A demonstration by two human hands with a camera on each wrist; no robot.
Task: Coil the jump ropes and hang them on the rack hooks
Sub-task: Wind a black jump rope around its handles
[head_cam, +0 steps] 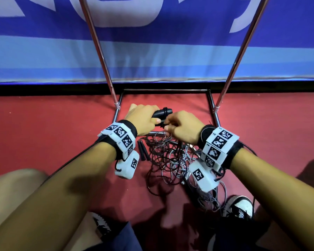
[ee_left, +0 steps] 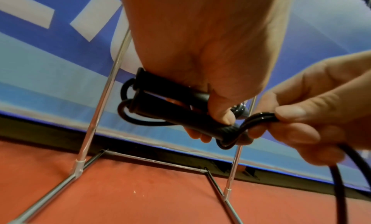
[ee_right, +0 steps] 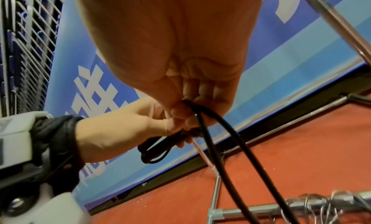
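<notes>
My left hand (head_cam: 143, 116) grips two black jump rope handles (ee_left: 170, 103) side by side, low over the rack's base frame (head_cam: 166, 90). The handles (head_cam: 163, 113) stick out to the right of the fist. My right hand (head_cam: 181, 125) pinches the black cord (ee_left: 259, 118) right beside the handle ends, where it bends around them. Two strands of the cord (ee_right: 226, 149) hang down from the right fingers (ee_right: 180, 114). A tangled heap of black and grey ropes (head_cam: 170, 160) lies on the red floor under my wrists. The rack's hooks are out of view.
Two chrome uprights (head_cam: 98, 49) (head_cam: 243, 49) rise from the base frame. A blue banner (head_cam: 152, 57) stands behind it. Loose black handles (head_cam: 143, 149) lie left of the heap. My knee (head_cam: 16, 180) and shoes (head_cam: 239, 207) are close in front.
</notes>
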